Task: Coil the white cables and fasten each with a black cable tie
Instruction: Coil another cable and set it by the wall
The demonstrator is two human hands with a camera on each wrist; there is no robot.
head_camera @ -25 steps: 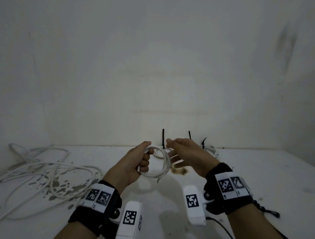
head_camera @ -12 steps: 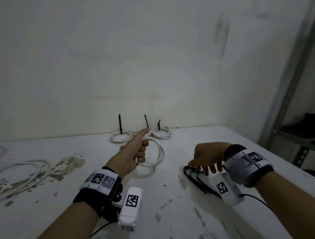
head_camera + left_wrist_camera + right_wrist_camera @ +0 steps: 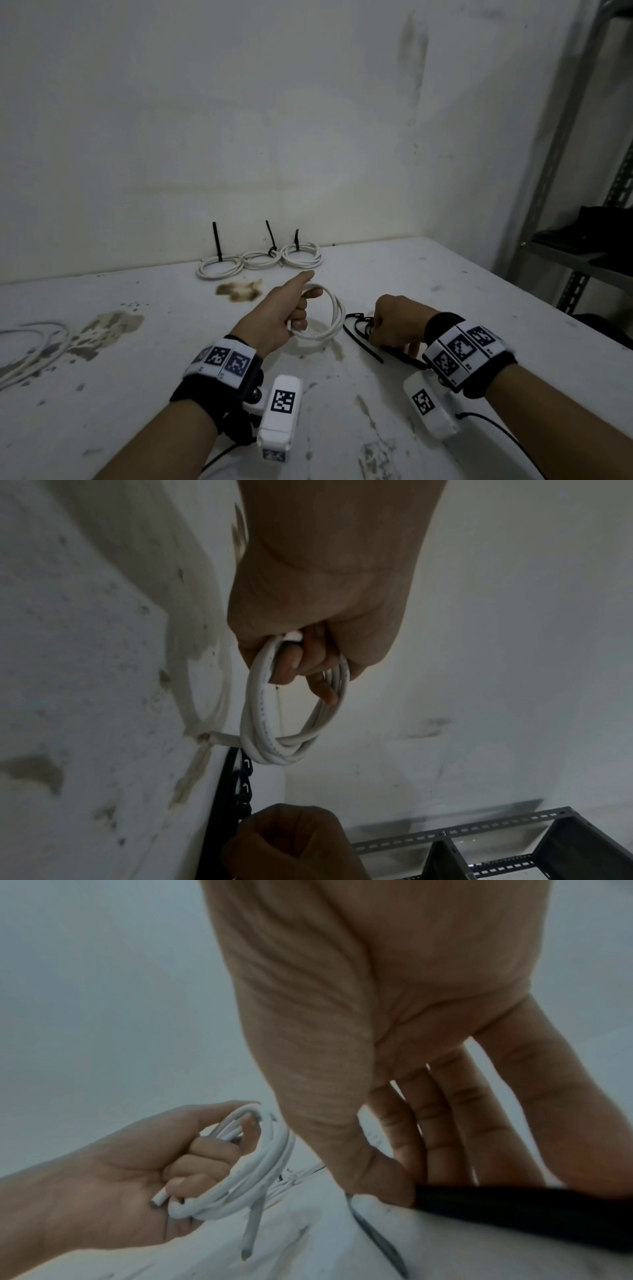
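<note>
White stained surface (image 3: 394, 274) against a pale wall; two hands at work over it.

Left hand (image 3: 279, 317) raised above the surface, fingers (image 3: 291, 661) clenched round a coiled white cable (image 3: 330, 320), thumb stretched along the top of the loop, one loose end of it hanging toward the surface; right hand (image 3: 397, 323) just beside it, low on the surface, thumb and fingers (image 3: 383, 1185) pinching at a bunch of black cable ties (image 3: 359, 329) lying there, the outer fingers straight and spread; whether one tie or several in the pinch, impossible to tell; three tied coils (image 3: 260, 262) in a row near the wall, each with a black tie tail sticking up; loose white cables (image 3: 30, 349) at the far left edge; grey metal shelving (image 3: 579, 253) at the right.
</note>
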